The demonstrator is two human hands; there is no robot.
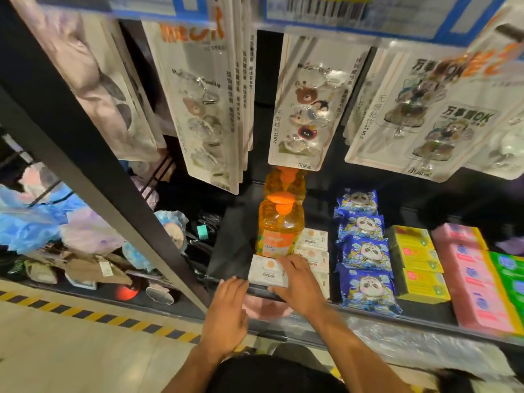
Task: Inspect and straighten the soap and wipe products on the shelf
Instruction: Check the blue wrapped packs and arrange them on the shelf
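Note:
A white wipe pack (265,270) lies at the front edge of the black shelf (229,251), in front of an orange pump soap bottle (279,228). A second orange bottle (283,180) stands behind the first. My right hand (297,282) lies on the white pack with the fingers spread over its right side. My left hand (226,310) hovers with straight fingers just below the shelf's front edge, touching nothing that I can tell. More white wipe packs (313,248) are stacked to the right of the bottle.
Blue panda wipe packs (364,251) run in a row to the right, then yellow soap boxes (416,259), pink boxes (470,279) and green ones (510,273). Hook cards (300,109) hang above. A black upright post (113,177) stands left, with bath sponges (42,219) beyond it.

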